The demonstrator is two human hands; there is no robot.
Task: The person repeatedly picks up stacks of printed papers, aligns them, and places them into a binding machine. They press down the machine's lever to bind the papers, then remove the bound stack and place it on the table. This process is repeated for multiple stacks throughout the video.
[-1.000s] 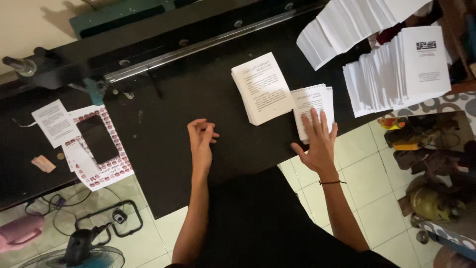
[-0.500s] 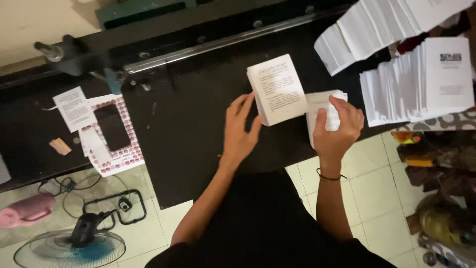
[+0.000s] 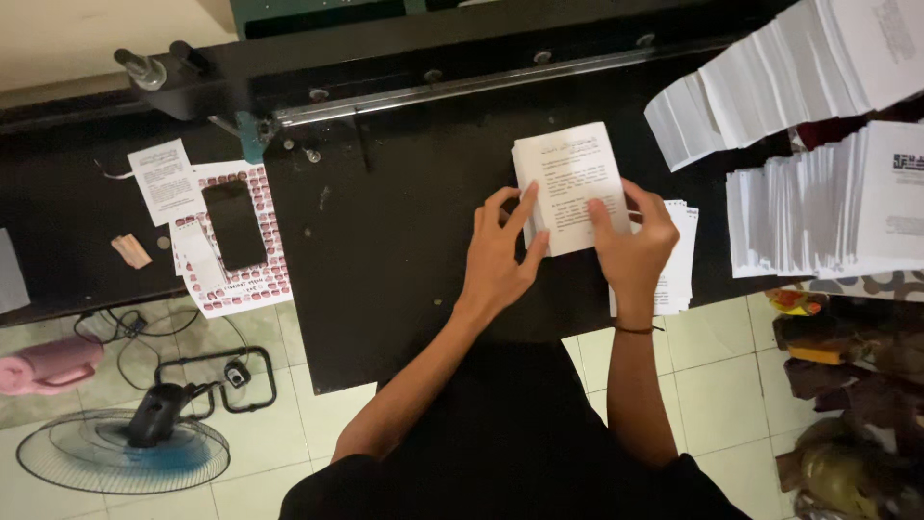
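A thick stack of printed white pages [image 3: 570, 173] lies on the black table [image 3: 404, 231]. My left hand [image 3: 500, 255] grips the stack's left edge, fingers curled on the side. On the stack's lower right part rests my right hand [image 3: 630, 246], thumb pressing the top page and fingers on the right edge. A smaller pile of printed sheets [image 3: 679, 265] lies just right of my right hand, partly hidden by it.
Fanned stacks of white booklets [image 3: 828, 202] fill the right side, more above them [image 3: 789, 67]. A black phone [image 3: 236, 223] lies on patterned sheets at the left. A metal rail [image 3: 462, 87] runs along the table's back. A fan [image 3: 120, 448] stands on the tiled floor.
My left hand moved right from the bare table to the stack's left edge. My right hand left the smaller pile and came onto the thick stack. The view shifted slightly.
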